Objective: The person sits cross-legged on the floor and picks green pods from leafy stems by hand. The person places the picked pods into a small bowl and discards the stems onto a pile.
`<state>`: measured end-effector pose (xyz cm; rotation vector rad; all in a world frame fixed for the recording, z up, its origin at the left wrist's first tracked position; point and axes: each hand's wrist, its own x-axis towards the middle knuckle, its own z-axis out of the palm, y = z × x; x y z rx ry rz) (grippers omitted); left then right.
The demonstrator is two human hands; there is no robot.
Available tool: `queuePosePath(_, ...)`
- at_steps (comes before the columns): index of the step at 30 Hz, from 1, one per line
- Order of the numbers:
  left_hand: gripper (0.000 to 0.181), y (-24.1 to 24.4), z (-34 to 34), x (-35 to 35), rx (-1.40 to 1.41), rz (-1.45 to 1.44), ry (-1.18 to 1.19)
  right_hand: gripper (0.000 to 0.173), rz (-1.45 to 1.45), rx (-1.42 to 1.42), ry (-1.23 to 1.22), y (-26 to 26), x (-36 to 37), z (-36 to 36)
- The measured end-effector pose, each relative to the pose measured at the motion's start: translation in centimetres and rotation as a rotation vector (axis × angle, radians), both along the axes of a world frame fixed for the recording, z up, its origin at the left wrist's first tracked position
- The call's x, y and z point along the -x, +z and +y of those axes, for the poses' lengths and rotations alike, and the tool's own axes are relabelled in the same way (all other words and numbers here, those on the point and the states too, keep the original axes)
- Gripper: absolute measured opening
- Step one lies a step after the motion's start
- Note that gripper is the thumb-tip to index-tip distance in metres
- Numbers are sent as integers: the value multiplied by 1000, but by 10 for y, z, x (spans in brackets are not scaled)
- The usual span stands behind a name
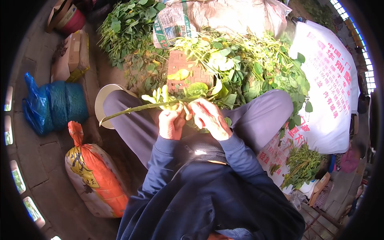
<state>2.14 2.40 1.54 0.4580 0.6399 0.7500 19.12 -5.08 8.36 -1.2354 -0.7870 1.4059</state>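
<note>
A green bean stalk point(135, 108) lies across my lap, its bare cut end pointing left past my knee. My left hand point(171, 122) is closed around it, just below a cluster of plump green pods point(160, 96). Right beside it, my right hand point(209, 117) grips the leafy part of the stalk with curled fingers. Broad green and yellowing leaves point(196, 89) show just beyond my hands. The exact grip of my fingertips is partly hidden by pods and knuckles.
Beyond my knees is a brick-patterned surface point(180, 64) with fallen leaves. Cut bean plants point(258, 66) are heaped right of it, another pile point(129, 27) farther left. A pale bucket point(102, 97) stands behind my left knee. Left are a blue plastic bag point(55, 105) and an orange-white sack point(96, 180); right, a printed white sheet point(324, 90).
</note>
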Motion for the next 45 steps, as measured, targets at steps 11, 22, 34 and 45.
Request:
queuePosePath(11, 15, 22, 32, -7, -376, 177, -10, 26, -222, -140, -12, -8, 2, 1)
queuePosePath(22, 16, 0, 17, -10, -191, 177, 93, 31, -215, -91, -10, -15, 1, 2)
queuePosePath(34, 8, -6, 8, -5, -33, -116, 27, 26, 251, 109, 74, -14, -4, 1)
queuePosePath(45, 12, 11, 3, -5, -200, 122, 62, 32, 87, 57, 79, -17, 0, 1)
